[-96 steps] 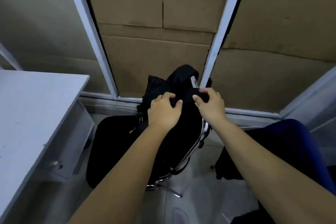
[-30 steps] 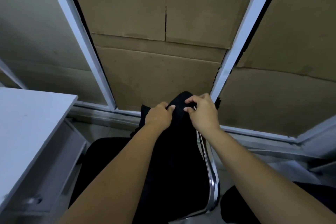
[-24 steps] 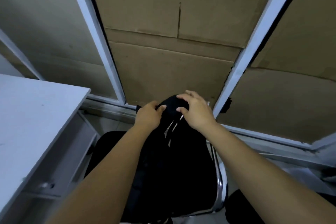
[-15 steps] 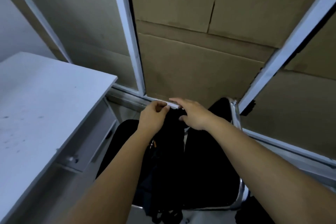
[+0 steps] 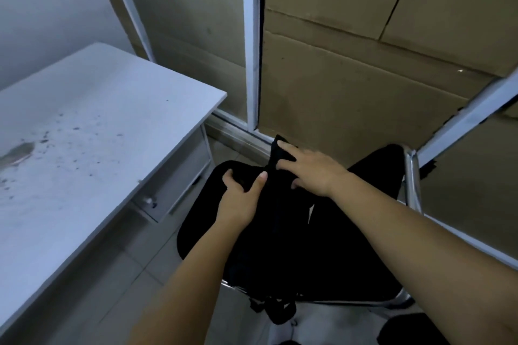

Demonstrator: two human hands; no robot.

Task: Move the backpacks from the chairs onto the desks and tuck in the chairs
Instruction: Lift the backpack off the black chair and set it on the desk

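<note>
While the backpack (image 5: pixel 280 221) remains over the chair (image 5: pixel 409 176), left hand (image 5: pixel 241 196) closed on its fabric, right hand (image 5: pixel 311 171) loosely gripping its top, the table (image 5: pixel 84 134) bears none; placing and tucking outstanding.

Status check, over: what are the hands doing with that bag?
Left hand gripping the backpack top. Right hand on its strap. Backpack at the chair, not yet on the desk. Nothing between bag and desk.
</note>
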